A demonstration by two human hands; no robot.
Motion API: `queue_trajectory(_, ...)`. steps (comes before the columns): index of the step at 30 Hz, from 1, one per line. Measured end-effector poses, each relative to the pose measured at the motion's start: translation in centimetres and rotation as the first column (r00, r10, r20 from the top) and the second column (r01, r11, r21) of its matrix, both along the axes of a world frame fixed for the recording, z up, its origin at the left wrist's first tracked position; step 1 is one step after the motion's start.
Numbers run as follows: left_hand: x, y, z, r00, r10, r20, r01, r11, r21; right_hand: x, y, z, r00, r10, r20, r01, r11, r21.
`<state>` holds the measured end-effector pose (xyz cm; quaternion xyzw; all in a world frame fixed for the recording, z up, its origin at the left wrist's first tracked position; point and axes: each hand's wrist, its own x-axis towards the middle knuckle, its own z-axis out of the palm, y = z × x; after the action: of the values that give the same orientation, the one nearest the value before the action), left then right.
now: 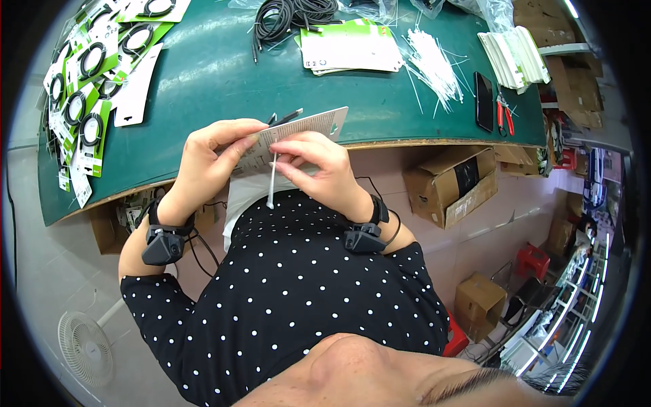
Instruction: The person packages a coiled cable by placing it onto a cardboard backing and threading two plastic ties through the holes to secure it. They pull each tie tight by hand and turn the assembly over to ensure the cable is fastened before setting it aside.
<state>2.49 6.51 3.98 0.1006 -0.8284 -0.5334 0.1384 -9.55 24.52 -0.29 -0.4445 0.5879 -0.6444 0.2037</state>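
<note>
Just over the near edge of the green table (224, 81), my left hand (210, 159) grips the left end of a flat cardboard packaging card (322, 127), thumb on its near face. Behind the card, a black cable (290, 116) shows above its top edge; the rest of the cable is hidden. Closed in a pinch at the card's near face, my right hand (322, 166) holds a thin white cable tie (272, 183). One end of the tie hangs down toward my dotted top.
Carded black cables (91, 61) cover the table's left side. Behind the hands lie loose black cables (274, 22), stacked cards (349, 51) and scattered white cable ties (434, 64). A phone (483, 102) and red-handled cutters (502, 117) lie right. A cardboard box (434, 193) stands below the edge.
</note>
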Motion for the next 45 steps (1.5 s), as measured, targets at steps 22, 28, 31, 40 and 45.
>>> queue_trajectory(22, 0.7, 2.0, -2.8, 0.840, -0.311, 0.445, -0.211, 0.568, 0.796, -2.5, 2.3, 0.2, 0.978, 0.192, 0.084, -0.209, 0.921, 0.328)
queue_trajectory(28, 0.6, 1.6, -3.0, 0.836, -0.335, 0.435, -0.203, 0.547, 0.812, -2.3, 1.8, 1.7, 0.989, 0.080, 0.128, -0.109, 0.966, 0.236)
queue_trajectory(31, 0.4, 1.4, -2.7, 0.828, -0.370, 0.421, -0.194, 0.516, 0.834, -2.5, 1.7, 1.6, 0.973, 0.095, 0.208, -0.147, 0.957, 0.249)
queue_trajectory(40, 0.3, 0.2, -3.8, 0.814, -0.440, 0.380, -0.151, 0.471, 0.869, -2.8, 1.2, 0.9, 0.990, 0.102, 0.097, -0.121, 0.970, 0.211)
queue_trajectory(45, 0.1, -0.4, -4.0, 0.798, -0.477, 0.367, -0.139, 0.447, 0.883, -3.3, 0.7, 1.4, 0.922, 0.240, -0.304, -0.174, 0.958, 0.230)
